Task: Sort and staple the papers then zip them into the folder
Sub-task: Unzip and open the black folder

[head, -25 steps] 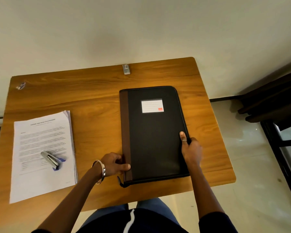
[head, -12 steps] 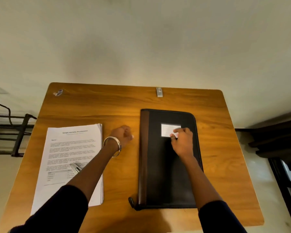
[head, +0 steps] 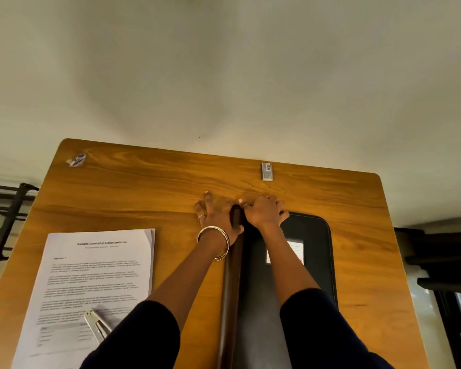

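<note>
Both hands have moved up to the 12 o'clock end of the black folder (head: 314, 251), which lies flat right of centre on the wooden table (head: 149, 193). At its brown spine corner the left hand (head: 218, 217) rests with fingers spread and the right hand (head: 264, 211) curls loosely; whether either grips anything cannot be told. At 9 o'clock lie the papers (head: 96, 272), a stapler (head: 97, 326) on them.
</note>
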A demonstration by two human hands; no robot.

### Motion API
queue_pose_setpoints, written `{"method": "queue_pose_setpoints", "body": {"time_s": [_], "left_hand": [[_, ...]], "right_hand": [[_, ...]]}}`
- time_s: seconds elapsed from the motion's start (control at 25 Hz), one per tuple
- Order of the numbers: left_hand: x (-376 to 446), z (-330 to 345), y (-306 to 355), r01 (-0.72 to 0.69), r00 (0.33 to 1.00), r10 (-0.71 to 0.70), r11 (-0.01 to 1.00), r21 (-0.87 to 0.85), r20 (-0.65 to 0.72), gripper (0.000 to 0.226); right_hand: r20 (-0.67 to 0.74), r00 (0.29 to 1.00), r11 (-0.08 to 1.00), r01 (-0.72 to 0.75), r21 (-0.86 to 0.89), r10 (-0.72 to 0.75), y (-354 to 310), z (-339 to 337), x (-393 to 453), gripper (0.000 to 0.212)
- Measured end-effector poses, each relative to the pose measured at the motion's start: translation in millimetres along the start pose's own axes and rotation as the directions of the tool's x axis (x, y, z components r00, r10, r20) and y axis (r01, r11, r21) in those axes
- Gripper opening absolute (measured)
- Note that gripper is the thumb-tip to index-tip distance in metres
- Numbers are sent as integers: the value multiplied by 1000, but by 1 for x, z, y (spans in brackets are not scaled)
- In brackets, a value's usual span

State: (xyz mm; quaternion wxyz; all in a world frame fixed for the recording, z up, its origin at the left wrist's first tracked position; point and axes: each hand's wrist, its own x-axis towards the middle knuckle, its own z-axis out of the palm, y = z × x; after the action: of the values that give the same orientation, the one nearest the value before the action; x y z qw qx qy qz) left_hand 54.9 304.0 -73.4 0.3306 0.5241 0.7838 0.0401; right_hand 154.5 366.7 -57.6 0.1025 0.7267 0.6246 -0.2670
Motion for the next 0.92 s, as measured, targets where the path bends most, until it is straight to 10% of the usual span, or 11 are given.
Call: {"method": "queue_pose_setpoints", "body": {"time_s": [0.36,0.48,0.76,0.92], "left_hand": [[-3,-9,6,103,991,-94,990,-96,96,63],[-2,-13,4,98,991,-86,988,-115,107,65],[-6,-22,-10,83,994,-64,973,-214,94,67],[-9,-20,22,-129,991,123,980,154,51,56]], "right_hand": [[126,971,976,-212,53,204,-25,-1,27,44],[-2,991,976,-132,172,134,-18,-1,29,14],[26,1000,884,-12,466,-1,43,-31,39,25],[129,992,824,-72,561,-1,47,-30,52,10]]}}
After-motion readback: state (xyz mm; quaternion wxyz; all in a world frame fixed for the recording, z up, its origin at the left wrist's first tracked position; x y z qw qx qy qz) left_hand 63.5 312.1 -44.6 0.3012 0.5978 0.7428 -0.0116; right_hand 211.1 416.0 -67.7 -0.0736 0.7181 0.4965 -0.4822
